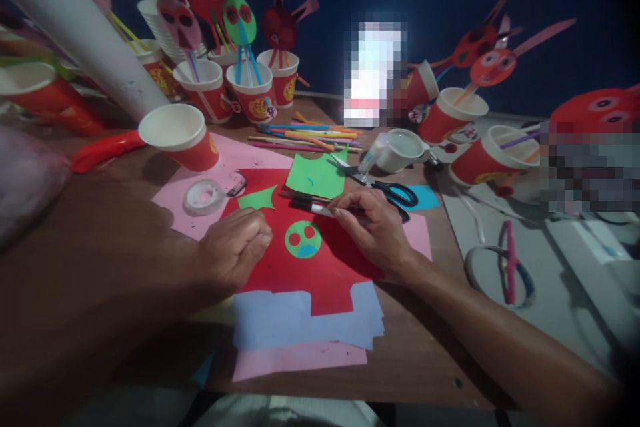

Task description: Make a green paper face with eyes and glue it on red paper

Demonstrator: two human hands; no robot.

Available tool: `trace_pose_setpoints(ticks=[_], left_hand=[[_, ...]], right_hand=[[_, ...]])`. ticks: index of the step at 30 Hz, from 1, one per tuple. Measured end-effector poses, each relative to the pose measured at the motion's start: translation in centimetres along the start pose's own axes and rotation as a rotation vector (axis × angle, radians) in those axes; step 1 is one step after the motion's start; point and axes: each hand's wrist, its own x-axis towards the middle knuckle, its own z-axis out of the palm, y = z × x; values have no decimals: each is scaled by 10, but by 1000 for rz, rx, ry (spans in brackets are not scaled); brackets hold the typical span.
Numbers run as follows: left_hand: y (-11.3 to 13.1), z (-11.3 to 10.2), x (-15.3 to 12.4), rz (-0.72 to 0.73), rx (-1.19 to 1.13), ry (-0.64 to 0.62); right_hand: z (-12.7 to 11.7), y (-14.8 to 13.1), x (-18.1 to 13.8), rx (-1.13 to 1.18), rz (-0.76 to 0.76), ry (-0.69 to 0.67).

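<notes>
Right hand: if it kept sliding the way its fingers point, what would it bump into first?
The right hand points left, fingertips on a black marker. Past that, it would probably meet the small green paper scrap first, though depth is unclear.

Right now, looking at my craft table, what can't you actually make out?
Head view:
- The left hand is curled in a fist on the red paper; anything inside is hidden by the fingers.
- The right hand covers part of the black marker.
- Two pixelated patches hide whatever stands behind the white cup and at the right edge.
- The prints on the red cups are too small to read.
</notes>
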Motion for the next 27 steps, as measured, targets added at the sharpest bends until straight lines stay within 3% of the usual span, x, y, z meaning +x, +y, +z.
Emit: trace_pose_setpoints(ticks=[11, 18, 22, 27], left_hand=[[-6, 1, 3, 69, 46, 60], [-10, 4, -1, 83, -43, 96], [-9, 4, -1, 131, 6, 96], [-10, 4, -1, 168, 23, 95]], right_hand=[[-1, 1, -1, -22, -28, 20], [-2, -5, 0, -172, -315, -213], [-1, -9, 0, -198, -382, -320], [3, -8, -1, -213, -393, -342]])
